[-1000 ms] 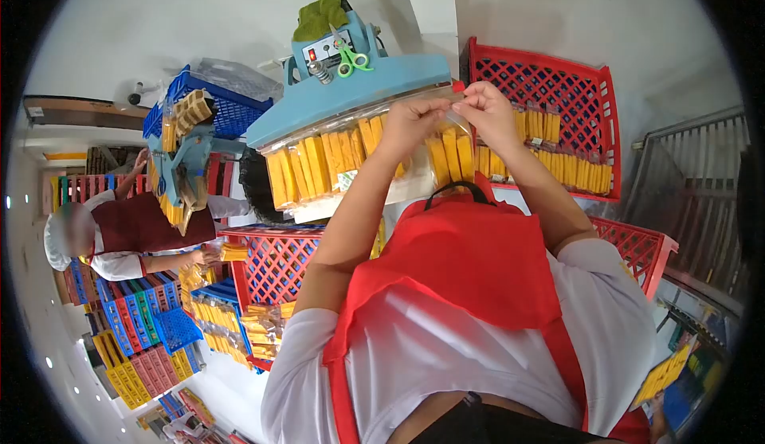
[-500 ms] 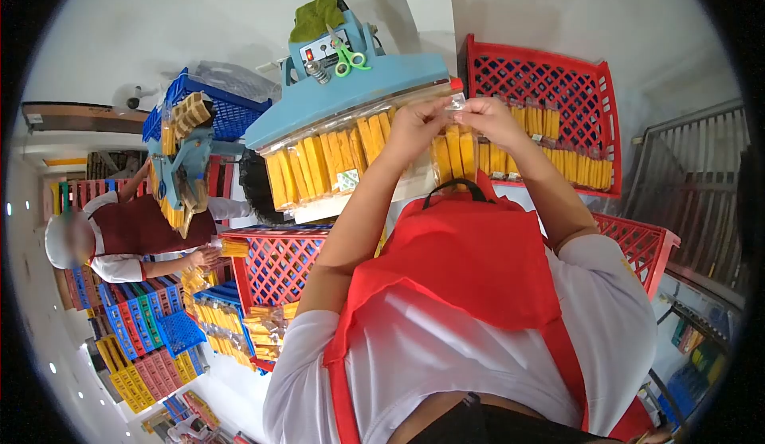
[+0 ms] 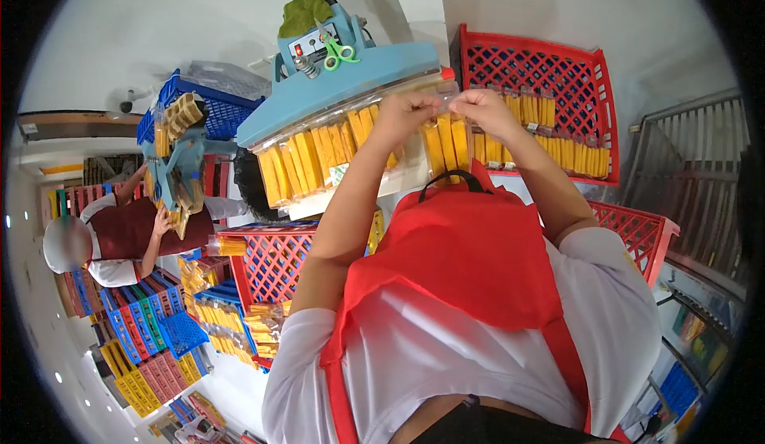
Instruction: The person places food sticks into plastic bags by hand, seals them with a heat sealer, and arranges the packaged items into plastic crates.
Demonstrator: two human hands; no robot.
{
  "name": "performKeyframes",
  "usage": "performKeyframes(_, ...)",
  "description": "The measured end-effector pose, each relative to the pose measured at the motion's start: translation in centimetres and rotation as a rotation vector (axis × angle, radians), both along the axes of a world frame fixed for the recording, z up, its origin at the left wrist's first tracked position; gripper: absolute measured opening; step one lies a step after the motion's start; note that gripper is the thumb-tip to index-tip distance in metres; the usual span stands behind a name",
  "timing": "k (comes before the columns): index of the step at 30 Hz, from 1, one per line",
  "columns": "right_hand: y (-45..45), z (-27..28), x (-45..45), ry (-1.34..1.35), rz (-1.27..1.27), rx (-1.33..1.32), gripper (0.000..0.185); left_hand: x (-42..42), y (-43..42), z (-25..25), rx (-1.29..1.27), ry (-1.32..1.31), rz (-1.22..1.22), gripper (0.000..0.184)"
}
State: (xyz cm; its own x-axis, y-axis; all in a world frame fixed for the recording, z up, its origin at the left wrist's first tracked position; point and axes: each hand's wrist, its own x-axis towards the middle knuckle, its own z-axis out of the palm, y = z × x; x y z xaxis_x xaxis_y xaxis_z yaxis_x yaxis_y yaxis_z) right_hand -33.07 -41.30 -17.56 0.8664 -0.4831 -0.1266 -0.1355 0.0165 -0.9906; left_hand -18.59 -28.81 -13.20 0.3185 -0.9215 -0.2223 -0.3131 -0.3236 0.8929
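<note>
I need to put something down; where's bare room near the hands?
A small patch of white shelf shows between the wider row of yellow packs and the narrower bag. The red crate has bare lattice above its packs. Crowded: the front of the blue machine, where packs, left hand and right hand gather.

Two blue machines (image 3: 343, 86), one cloth (image 3: 304, 12)

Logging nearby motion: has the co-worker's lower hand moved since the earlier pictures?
Yes: the co-worker's lower hand has moved up and left in view, away from the large red crate at left.
</note>
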Motion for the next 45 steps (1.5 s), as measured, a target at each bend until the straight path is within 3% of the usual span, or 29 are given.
performKeyframes(2,0.0,-0.7,-0.1,-0.158,0.003,0.059,0.02,-0.1,0.2,-0.6,-0.103,0.055,0.053,0.016)
performKeyframes(8,0.4,-3.0,0.1,-0.15,-0.224,0.404,0.018,-2.2,1.0,-1.5,-0.139,0.301,0.202,0.027)
performKeyframes(12,0.7,-4.1,1.4,-0.124,-0.306,0.495,0.016,-5.0,0.3,-3.3,-0.089,0.305,0.412,0.037)
performKeyframes(14,0.2,-6.3,2.5,-0.062,-0.339,0.547,0.015,-4.1,0.0,-6.1,-0.116,0.301,0.45,0.037)
performKeyframes(19,-0.5,-6.6,6.0,-0.015,-0.385,0.589,0.016,-2.3,-1.3,-6.5,-0.177,0.42,0.587,0.034)
performKeyframes(27,2.6,-3.9,5.0,0.003,-0.357,0.427,0.026,0.6,-2.7,-7.4,-0.071,0.011,0.661,0.025)
performKeyframes(29,4.0,-4.8,5.0,-0.26,-0.36,0.388,0.034,0.4,-3.0,-7.3,-0.069,-0.026,0.664,0.026)
performKeyframes(34,4.1,-4.8,5.3,-0.109,-0.338,0.334,0.041,0.3,-2.1,-7.2,-0.068,-0.134,0.639,0.03)
performKeyframes(36,4.2,-5.3,5.6,-0.205,-0.379,0.498,0.04,-0.8,0.3,-6.6,-0.253,-0.558,0.57,0.033)
performKeyframes(37,4.2,-5.5,5.6,-0.205,-0.381,0.498,0.04,-1.2,1.8,-5.4,-0.254,-0.558,0.568,0.033)
performKeyframes(39,4.4,-5.8,5.6,-0.135,-0.322,0.369,0.039,-1.2,6.0,-2.3,-0.18,-0.364,0.336,0.036)
performKeyframes(41,4.9,-5.5,6.0,-0.153,-0.324,0.39,0.038,-1.1,10.2,-0.6,-0.172,-0.308,0.316,0.032)
performKeyframes(45,5.9,-4.6,6.6,-0.155,-0.352,0.403,0.036,-0.1,19.3,-2.0,-0.206,-0.019,0.573,0.025)
